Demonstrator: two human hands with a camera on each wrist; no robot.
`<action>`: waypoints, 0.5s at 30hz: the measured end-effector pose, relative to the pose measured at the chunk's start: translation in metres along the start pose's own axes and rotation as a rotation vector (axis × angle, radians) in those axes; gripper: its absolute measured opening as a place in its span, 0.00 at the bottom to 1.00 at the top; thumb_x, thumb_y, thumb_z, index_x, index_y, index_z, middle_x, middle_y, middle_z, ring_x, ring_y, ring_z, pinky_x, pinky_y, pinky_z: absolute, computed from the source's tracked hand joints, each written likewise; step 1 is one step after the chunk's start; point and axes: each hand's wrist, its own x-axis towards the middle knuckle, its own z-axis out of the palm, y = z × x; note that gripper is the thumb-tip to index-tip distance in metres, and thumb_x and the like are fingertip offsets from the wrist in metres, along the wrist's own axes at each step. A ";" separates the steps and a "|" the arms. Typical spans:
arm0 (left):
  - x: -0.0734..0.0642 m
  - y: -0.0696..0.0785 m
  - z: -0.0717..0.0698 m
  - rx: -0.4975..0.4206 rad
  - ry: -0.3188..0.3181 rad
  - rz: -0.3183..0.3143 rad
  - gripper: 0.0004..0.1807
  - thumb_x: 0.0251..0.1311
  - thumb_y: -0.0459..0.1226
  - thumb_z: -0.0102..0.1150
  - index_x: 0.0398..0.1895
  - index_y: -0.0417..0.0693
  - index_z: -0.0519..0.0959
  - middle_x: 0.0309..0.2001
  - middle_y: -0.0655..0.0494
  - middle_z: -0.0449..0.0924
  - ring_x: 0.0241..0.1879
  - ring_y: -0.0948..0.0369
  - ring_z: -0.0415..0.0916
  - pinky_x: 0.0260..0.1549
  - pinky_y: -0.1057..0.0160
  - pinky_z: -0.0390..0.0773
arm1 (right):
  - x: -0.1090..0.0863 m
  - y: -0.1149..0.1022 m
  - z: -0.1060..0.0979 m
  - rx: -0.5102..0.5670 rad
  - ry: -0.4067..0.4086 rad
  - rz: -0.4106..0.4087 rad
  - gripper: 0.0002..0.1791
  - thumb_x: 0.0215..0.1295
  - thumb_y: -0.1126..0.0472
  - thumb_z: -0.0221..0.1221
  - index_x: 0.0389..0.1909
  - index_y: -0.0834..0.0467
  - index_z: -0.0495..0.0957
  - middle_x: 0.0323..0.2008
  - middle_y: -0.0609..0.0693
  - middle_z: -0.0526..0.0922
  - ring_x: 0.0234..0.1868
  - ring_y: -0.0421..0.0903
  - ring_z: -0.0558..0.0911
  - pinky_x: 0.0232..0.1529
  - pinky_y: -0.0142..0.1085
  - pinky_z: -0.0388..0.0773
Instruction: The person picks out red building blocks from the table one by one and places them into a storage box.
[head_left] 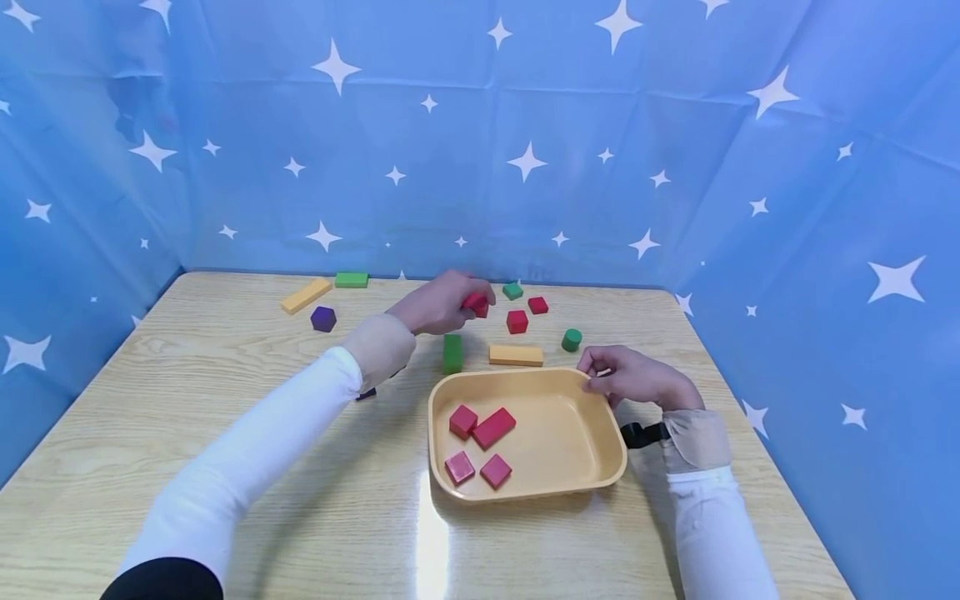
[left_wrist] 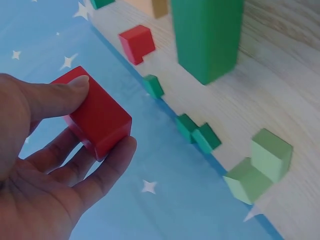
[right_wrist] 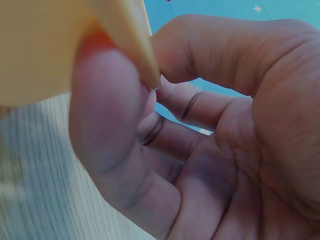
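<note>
My left hand (head_left: 438, 305) grips a red block (left_wrist: 102, 117) between thumb and fingers, over the far part of the table. In the left wrist view the thumb presses the block's upper face and fingertips support its lower side. My right hand (head_left: 637, 377) pinches the far right corner of the yellow-tan tray (head_left: 558, 429), its thumb and finger on either side of the rim (right_wrist: 142, 50). Inside the tray's left half lie several red pieces, among them a longer block (head_left: 493, 428) and a cube (head_left: 463, 421).
Near the left hand are a red cube (head_left: 517, 322), a smaller red block (head_left: 537, 305) and a green block (head_left: 513, 291). Between these and the tray lie an upright-looking green block (head_left: 452, 354), a yellow block (head_left: 516, 355) and a green cylinder (head_left: 572, 340). A purple block (head_left: 323, 318) sits farther left.
</note>
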 end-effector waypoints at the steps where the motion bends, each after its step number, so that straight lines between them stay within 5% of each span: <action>1: -0.001 0.003 -0.001 0.003 -0.001 -0.002 0.19 0.64 0.28 0.63 0.55 0.53 0.82 0.51 0.54 0.82 0.52 0.55 0.77 0.55 0.58 0.83 | 0.000 0.000 0.000 0.001 0.000 0.002 0.10 0.70 0.65 0.60 0.47 0.65 0.74 0.39 0.59 0.81 0.31 0.46 0.82 0.31 0.44 0.86; 9: -0.008 0.033 -0.001 0.030 -0.012 0.036 0.19 0.63 0.30 0.67 0.56 0.56 0.82 0.52 0.55 0.79 0.51 0.57 0.76 0.50 0.59 0.85 | 0.001 0.001 0.000 0.000 -0.011 -0.008 0.10 0.71 0.65 0.59 0.47 0.66 0.73 0.39 0.59 0.81 0.30 0.45 0.82 0.30 0.42 0.85; 15: -0.014 0.057 0.001 0.056 -0.032 0.122 0.19 0.63 0.31 0.68 0.56 0.54 0.82 0.52 0.55 0.80 0.51 0.59 0.77 0.51 0.62 0.84 | 0.002 0.002 -0.001 0.013 -0.013 -0.007 0.10 0.71 0.65 0.60 0.47 0.66 0.73 0.40 0.60 0.82 0.29 0.44 0.82 0.29 0.42 0.85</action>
